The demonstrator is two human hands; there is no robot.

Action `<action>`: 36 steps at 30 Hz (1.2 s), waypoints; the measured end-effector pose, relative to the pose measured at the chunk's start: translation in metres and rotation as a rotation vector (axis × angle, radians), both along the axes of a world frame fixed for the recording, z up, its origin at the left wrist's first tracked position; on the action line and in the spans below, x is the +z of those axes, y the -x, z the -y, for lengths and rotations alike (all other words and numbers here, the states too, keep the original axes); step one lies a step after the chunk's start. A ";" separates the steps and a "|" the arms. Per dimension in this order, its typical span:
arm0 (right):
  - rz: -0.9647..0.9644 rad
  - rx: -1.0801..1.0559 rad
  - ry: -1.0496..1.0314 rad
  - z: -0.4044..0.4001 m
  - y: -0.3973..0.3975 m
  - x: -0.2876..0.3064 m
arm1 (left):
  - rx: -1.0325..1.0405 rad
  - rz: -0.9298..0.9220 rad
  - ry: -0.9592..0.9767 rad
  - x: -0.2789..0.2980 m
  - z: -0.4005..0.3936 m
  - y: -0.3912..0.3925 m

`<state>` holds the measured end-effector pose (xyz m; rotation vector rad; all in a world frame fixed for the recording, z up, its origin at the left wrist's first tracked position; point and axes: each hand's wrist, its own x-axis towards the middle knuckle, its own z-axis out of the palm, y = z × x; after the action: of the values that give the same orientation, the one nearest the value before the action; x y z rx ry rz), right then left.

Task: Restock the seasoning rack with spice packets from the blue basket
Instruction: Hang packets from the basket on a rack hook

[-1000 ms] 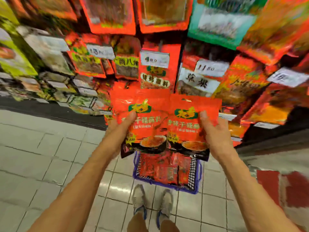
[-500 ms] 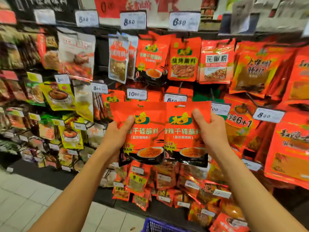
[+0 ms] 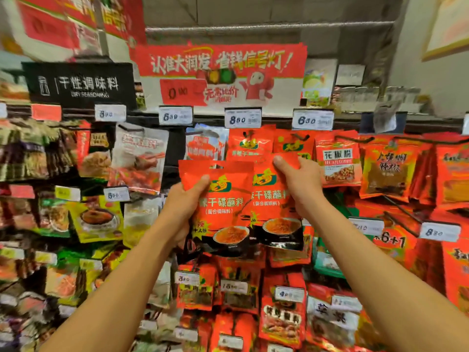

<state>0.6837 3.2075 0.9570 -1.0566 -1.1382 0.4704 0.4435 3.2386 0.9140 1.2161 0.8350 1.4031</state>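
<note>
The left hand (image 3: 181,199) grasps a glossy red plastic spice packet (image 3: 223,207) by its left edge, thumb across the front. The right hand (image 3: 300,185) grasps a second matching red packet (image 3: 274,214) near its top right corner. Both packets are held side by side, overlapping, in front of the seasoning rack (image 3: 253,115), just below identical hanging red packets (image 3: 250,144) under the white 8.80 price tag (image 3: 243,119).

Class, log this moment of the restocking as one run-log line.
stage: lifting to hook | left hand: grips left red packet | right hand: grips right red packet | target: matching hung packets under 8.80 tag
</note>
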 end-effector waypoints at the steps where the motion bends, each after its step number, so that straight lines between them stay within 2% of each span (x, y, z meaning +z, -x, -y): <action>1: 0.005 -0.021 -0.007 -0.010 0.007 0.004 | -0.007 -0.009 0.000 0.003 -0.007 0.000; 7: -0.035 -0.167 -0.019 -0.057 0.030 0.028 | -0.038 -0.051 -0.035 0.025 -0.047 -0.001; 12: -0.087 -0.189 -0.055 -0.076 0.036 0.036 | -0.021 -0.026 -0.080 0.037 -0.066 -0.007; 22: 0.033 -0.349 0.004 -0.091 0.037 0.047 | -0.048 -0.039 -0.126 0.040 -0.079 -0.019; 29: 0.066 -0.315 0.054 -0.092 0.031 0.049 | -0.066 -0.040 -0.101 0.044 -0.082 -0.021; 36: 0.134 -0.390 0.098 -0.097 0.027 0.046 | -0.056 -0.053 -0.083 0.043 -0.084 -0.023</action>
<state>0.6572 3.3041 1.0028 -1.3764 -0.9998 0.1489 0.4662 3.3230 0.9570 1.3357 0.7791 1.3768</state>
